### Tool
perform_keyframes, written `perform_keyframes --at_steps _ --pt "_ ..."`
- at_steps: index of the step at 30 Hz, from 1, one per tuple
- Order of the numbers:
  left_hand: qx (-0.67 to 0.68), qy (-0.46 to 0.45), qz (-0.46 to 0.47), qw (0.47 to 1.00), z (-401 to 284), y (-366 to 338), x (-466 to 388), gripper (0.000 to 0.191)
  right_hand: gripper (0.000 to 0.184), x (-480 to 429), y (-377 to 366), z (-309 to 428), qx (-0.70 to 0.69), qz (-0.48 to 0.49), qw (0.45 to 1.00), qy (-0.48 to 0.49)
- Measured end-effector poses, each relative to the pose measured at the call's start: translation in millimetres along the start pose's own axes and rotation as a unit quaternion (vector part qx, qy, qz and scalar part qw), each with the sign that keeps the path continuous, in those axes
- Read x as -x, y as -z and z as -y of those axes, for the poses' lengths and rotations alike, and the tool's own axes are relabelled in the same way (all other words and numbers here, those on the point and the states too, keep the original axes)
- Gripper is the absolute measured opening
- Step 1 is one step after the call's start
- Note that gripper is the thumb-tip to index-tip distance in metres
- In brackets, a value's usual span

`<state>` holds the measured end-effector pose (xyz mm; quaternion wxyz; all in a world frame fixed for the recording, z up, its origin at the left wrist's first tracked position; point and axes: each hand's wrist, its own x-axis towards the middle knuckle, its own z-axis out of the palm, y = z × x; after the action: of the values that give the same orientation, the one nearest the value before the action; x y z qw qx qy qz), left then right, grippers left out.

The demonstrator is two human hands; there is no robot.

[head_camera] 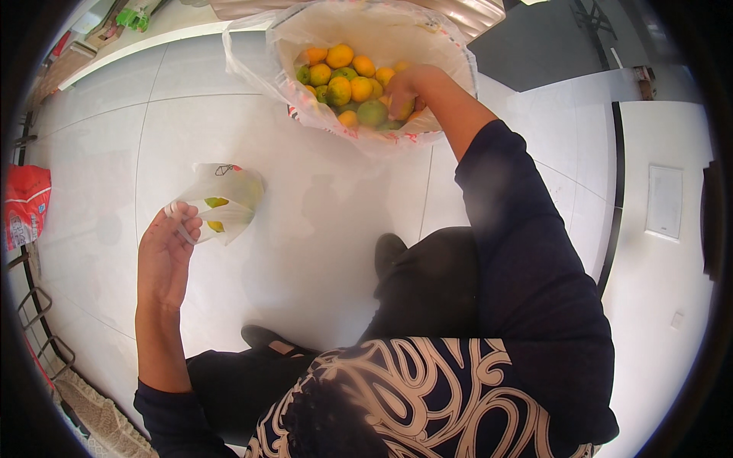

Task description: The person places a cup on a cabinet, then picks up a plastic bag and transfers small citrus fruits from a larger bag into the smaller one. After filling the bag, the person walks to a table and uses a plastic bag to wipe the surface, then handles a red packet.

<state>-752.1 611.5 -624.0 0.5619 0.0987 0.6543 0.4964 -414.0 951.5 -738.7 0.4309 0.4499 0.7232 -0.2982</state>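
My left hand (178, 232) grips the handles of a small translucent plastic bag (237, 192), which has green and yellow citrus fruits inside and hangs or rests over the tiled floor. At the upper middle stands a large bag (366, 28) with a clear plastic liner, holding many orange and green citrus fruits (339, 90). Inside it, at the right side of the pile, my right hand (409, 91) is on a yellowish fruit, its fingers curled around it. Part of that fruit is hidden by the fingers.
A red printed bag (27, 203) lies at the far left, above a metal rack (43, 309). Along the top left runs a white ledge (154, 43) with a green package (134, 18) beyond it. To the right is a white panel (641, 200) with a dark edge. My shoes (389, 252) stand on pale floor tiles.
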Motion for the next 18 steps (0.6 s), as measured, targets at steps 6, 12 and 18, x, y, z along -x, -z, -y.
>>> perform_keyframes --at_steps 6,12,18 --pt "0.003 0.001 0.000 1.000 0.7 1.1 -1.1 0.019 0.046 13.0 -1.7 11.3 0.018 -0.066 0.996 -0.066" --pt "0.008 0.005 -0.001 1.000 0.9 1.2 0.3 0.020 0.050 9.5 -4.8 14.9 0.191 -0.104 0.975 -0.035" --pt "-0.001 0.002 -0.008 1.000 0.9 0.8 0.5 0.021 0.061 4.5 -16.5 0.9 0.129 -0.110 0.985 0.017"
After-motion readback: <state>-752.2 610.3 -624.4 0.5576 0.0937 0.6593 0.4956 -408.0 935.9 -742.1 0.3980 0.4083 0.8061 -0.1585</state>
